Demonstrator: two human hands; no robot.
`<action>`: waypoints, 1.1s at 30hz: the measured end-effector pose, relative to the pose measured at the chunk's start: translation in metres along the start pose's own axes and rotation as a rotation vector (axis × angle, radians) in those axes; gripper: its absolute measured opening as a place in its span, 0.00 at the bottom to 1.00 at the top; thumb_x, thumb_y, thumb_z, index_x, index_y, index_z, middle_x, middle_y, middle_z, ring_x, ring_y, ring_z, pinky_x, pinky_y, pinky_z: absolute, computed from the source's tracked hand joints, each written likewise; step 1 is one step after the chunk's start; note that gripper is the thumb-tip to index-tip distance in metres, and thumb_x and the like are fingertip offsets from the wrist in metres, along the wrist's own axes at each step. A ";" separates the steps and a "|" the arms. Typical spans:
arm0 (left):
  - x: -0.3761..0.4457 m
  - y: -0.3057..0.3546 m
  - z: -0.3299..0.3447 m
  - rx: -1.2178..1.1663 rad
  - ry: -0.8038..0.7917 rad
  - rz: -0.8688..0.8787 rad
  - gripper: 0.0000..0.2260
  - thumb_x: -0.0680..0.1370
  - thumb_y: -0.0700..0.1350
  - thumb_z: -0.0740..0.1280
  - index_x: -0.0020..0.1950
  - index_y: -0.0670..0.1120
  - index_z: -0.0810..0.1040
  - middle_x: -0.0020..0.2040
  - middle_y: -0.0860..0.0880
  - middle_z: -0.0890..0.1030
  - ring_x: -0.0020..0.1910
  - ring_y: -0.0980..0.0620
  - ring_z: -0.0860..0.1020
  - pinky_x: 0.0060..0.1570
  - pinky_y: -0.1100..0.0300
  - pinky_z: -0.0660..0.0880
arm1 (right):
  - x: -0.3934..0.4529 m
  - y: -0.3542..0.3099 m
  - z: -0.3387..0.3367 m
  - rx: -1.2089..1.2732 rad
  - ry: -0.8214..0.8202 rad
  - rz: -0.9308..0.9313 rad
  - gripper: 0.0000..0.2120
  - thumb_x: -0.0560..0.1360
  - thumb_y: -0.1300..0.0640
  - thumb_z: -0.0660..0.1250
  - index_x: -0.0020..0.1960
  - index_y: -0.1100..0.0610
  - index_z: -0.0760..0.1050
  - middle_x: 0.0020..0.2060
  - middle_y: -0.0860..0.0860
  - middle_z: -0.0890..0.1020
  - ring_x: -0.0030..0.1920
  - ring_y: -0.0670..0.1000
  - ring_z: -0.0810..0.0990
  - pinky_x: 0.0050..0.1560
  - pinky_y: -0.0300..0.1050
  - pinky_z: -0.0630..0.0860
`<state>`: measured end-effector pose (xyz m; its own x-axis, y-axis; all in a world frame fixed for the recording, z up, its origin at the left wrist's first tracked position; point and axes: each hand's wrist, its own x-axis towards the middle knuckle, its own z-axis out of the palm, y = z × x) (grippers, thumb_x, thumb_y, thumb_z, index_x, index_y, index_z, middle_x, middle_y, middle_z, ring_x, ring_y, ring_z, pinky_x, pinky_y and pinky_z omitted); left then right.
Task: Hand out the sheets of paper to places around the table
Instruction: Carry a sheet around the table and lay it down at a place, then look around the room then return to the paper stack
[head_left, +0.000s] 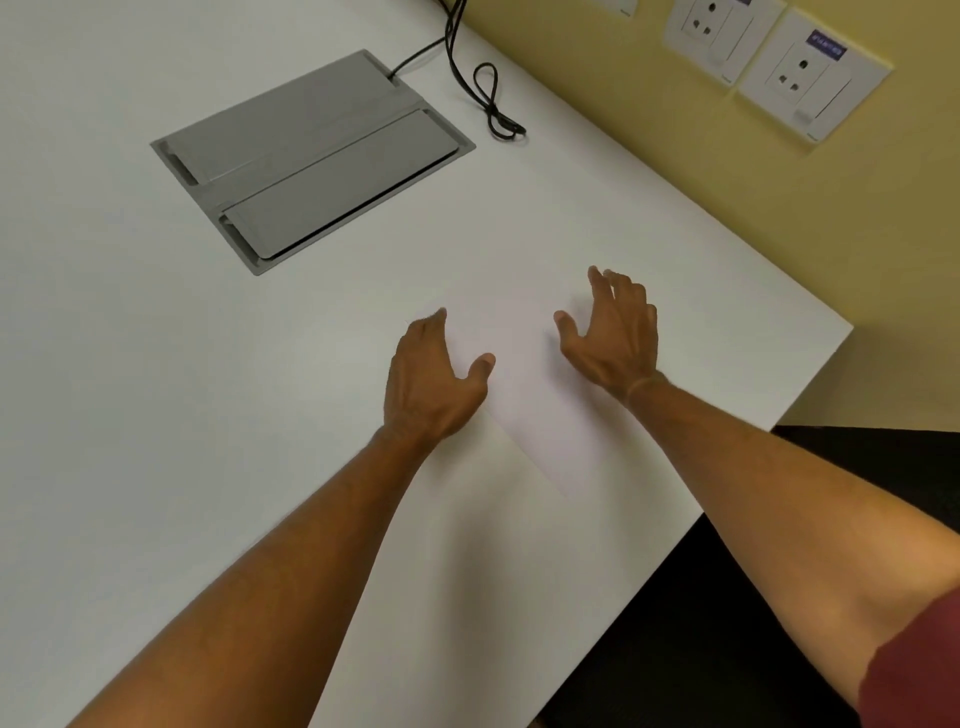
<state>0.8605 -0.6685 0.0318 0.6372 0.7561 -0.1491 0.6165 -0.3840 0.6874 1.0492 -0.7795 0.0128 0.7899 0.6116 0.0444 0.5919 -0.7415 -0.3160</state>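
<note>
Paper sheet (524, 395) lies flat on the white surface (208, 415) near its right edge, between two spread hands.

White on white, its outline is faint, and its left part is hidden under the left hand (434, 379). That hand's grip is wide, fingers relaxed over the sheet's left side; the right hand (613, 332) is likewise wide open at the sheet's right edge, contact unclear. Farther left sits a grey cable hatch (311, 161), a black cable (483, 88) beyond; wall sockets (779, 67) are partly cut off.
</note>
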 end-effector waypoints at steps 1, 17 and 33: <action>0.001 -0.001 -0.005 0.070 -0.008 0.043 0.37 0.77 0.59 0.66 0.79 0.45 0.55 0.79 0.45 0.60 0.78 0.45 0.58 0.74 0.49 0.56 | -0.003 -0.004 -0.003 -0.025 0.008 -0.028 0.35 0.75 0.43 0.63 0.77 0.58 0.59 0.75 0.58 0.65 0.73 0.59 0.63 0.70 0.57 0.61; -0.042 -0.007 -0.112 0.540 0.153 0.318 0.44 0.73 0.72 0.46 0.79 0.47 0.36 0.80 0.43 0.38 0.79 0.44 0.38 0.76 0.47 0.38 | -0.082 -0.096 -0.080 -0.156 0.155 -0.308 0.43 0.75 0.34 0.53 0.80 0.57 0.47 0.79 0.60 0.52 0.79 0.59 0.52 0.77 0.59 0.51; -0.115 0.025 -0.214 0.652 0.397 0.328 0.43 0.73 0.73 0.42 0.77 0.48 0.30 0.79 0.43 0.33 0.77 0.43 0.32 0.74 0.46 0.32 | -0.148 -0.185 -0.160 -0.120 0.298 -0.480 0.43 0.76 0.32 0.49 0.80 0.57 0.43 0.80 0.57 0.47 0.80 0.57 0.45 0.78 0.58 0.44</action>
<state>0.7038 -0.6512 0.2182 0.6962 0.6359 0.3331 0.6498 -0.7554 0.0840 0.8486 -0.7773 0.2163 0.4292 0.7961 0.4266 0.8954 -0.4370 -0.0853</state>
